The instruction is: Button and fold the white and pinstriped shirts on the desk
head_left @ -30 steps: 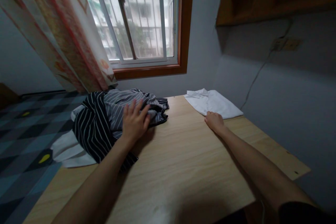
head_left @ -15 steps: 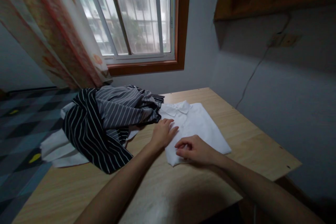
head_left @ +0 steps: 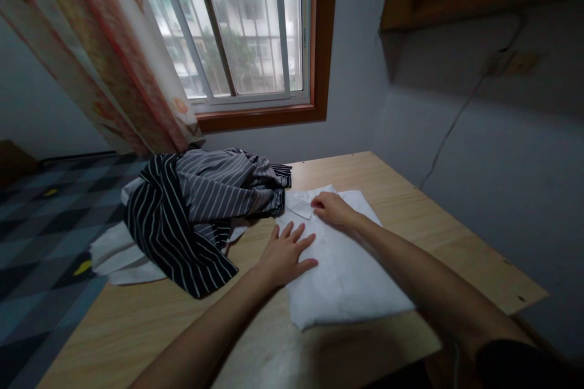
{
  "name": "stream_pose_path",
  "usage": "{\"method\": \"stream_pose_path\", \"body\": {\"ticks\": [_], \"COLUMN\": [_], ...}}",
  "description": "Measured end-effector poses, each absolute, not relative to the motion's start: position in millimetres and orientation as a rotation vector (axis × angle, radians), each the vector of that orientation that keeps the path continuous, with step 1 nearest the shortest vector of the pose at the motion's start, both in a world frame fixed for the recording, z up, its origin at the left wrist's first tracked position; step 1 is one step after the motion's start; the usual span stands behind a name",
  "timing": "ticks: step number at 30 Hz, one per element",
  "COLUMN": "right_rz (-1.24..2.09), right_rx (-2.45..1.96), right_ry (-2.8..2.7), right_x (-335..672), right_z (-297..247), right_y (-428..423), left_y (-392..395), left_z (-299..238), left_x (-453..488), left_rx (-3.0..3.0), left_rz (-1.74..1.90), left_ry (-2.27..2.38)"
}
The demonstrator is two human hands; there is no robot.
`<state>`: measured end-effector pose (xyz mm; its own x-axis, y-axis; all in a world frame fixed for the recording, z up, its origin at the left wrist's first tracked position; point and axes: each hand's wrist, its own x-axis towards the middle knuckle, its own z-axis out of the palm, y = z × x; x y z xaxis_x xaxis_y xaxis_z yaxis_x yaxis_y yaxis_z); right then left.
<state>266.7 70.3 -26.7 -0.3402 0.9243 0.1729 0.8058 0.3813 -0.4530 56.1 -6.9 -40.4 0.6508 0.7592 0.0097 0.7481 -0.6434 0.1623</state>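
A folded white collared shirt (head_left: 347,279) lies flat on the wooden table, its collar (head_left: 300,207) at the far end. My left hand (head_left: 286,257) rests open on the shirt's left edge, fingers spread and partly over the tabletop. At the collar, my right hand (head_left: 334,209) has its fingers closed in a pinch on the fabric, and the right forearm passes over the shirt's right side. The hand hides part of the collar.
A heap of black, grey and white striped clothing (head_left: 201,206) covers the table's left side, with white cloth (head_left: 125,258) beneath it. The wooden table (head_left: 465,267) ends near a wall on the right. A window and curtain (head_left: 137,73) stand behind.
My right hand has moved from the shirt's near part up to its collar. The shirt now sits closer to me. My left hand's fingers have spread wider, and the view has shifted slightly.
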Motion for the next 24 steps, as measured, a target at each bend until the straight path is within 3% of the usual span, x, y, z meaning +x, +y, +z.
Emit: {"method": "stream_pose_path", "body": {"ticks": [8, 15, 24], "right_rz": [0.431, 0.361, 0.345], "right_rx": [-1.53, -1.542, -1.555], "right_ry": [-2.008, -1.982, -2.013], "right_x": [259, 257, 258], "right_z": [-54, -62, -59], "right_y": [58, 50, 52], "left_y": [-12, 51, 56], "left_z": [-20, -34, -51], "left_x": [62, 107, 115], "left_rx": [2.709, 2.207, 2.245], "left_rz": [0.166, 0.701, 0.618], "left_ry": [1.274, 1.599, 1.767]}}
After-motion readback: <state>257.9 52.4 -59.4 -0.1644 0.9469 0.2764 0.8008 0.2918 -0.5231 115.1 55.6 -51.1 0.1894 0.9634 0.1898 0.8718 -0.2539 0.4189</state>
